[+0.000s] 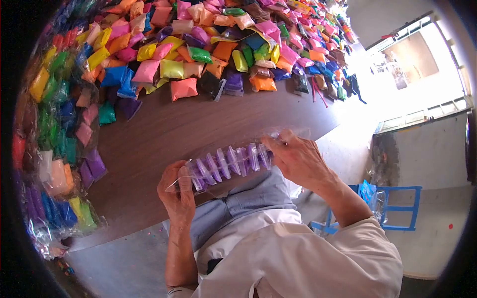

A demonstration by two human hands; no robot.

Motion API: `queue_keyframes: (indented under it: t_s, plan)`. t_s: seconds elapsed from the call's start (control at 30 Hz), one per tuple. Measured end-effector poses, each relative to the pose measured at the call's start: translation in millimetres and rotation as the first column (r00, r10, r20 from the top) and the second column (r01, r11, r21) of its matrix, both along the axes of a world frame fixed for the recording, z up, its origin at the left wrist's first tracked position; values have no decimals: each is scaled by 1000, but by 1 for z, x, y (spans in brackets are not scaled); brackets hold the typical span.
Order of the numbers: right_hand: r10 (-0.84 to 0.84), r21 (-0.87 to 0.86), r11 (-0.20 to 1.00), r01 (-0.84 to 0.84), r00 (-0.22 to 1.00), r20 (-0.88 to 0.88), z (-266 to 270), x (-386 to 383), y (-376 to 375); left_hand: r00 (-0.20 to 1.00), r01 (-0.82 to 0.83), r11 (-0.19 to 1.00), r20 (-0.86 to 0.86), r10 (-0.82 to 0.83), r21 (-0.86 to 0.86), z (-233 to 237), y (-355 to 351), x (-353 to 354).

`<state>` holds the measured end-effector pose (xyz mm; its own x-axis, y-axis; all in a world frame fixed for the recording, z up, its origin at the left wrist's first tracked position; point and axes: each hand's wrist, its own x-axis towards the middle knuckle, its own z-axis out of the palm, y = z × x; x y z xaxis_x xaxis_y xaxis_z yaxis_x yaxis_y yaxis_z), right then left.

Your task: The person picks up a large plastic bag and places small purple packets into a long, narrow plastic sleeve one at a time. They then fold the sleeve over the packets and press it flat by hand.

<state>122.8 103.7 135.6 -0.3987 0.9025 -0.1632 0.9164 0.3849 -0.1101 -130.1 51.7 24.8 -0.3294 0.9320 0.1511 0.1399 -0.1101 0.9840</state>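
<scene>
A clear plastic bag [231, 162] with a row of several purple packets inside hangs between my two hands, above my lap and the near edge of the brown table. My left hand [178, 191] is closed on the bag's left end, its thumb and fingers pinching the plastic. At the right end, my right hand [293, 154] grips the bag's loose clear plastic between thumb and fingers. The purple packets stand side by side in the bag.
A large heap of small colourful packets [171, 69] covers the far side of the brown table [164, 124]. Bagged rows of packets [54, 124] lie along the left. A blue frame [400, 208] with plastic bags stands at the right, below a bright window [412, 64].
</scene>
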Motion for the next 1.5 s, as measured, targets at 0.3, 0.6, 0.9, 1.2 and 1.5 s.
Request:
queue_keyframes:
  t_s: [0.3,0.6,0.9,1.2,1.5]
  plan:
    - [22,-31,999,-27,985,-171,1,12,-3,999,0,999,-49,3,51,6,0,0]
    - [11,12,1000,-8,953,-303,13,6,-2,1000,6,999,17,-7,47,1,-2,-1]
    - [306,73,944,-322,771,-558,78,-28,-13,999,19,998,32,-17,-66,-9,-6,-4]
    - [752,136,645,-752,593,-288,103,-169,39,993,31,994,-114,-18,105,4,-1,-5]
    - [827,-220,551,-805,562,15,-9,-335,74,997,11,994,-73,-2,112,5,-3,-4]
